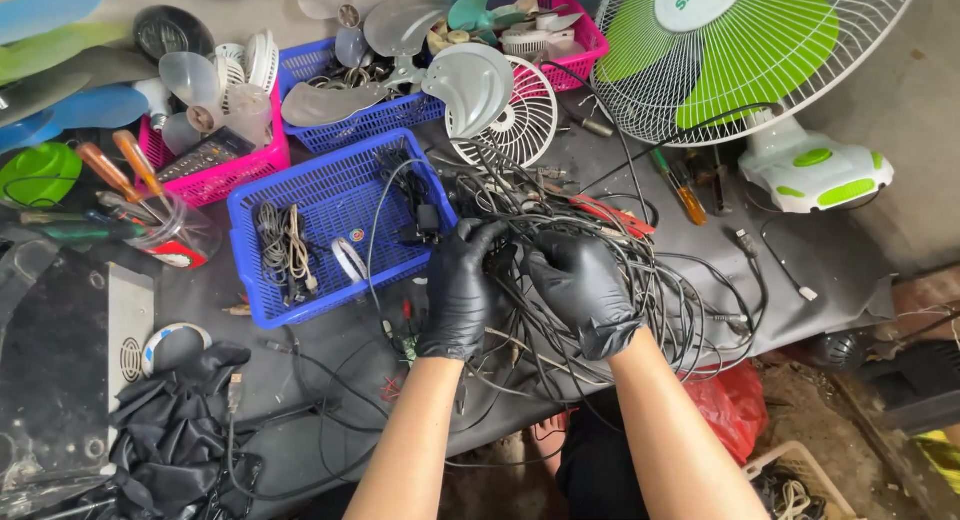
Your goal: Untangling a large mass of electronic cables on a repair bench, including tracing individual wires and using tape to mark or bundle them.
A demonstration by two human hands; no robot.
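Both my hands wear black gloves and are buried in a tangled pile of black cables (640, 280) at the middle of a grey-covered table (830, 270). My left hand (458, 292) grips a bunch of the cables beside the blue basket (300, 195). Close to it, my right hand (582, 292) clutches another part of the same tangle. The blue basket holds a few coiled wires and a small black adapter. What lies under the tangle is hidden.
A white and green fan (760, 70) stands at the back right. Blue (400, 115) and pink baskets (215, 180) of fan blades and parts line the back. A jar of screwdrivers (150, 215) is at left, black cloth (180, 420) front left, a red bag (730, 405) below the table edge.
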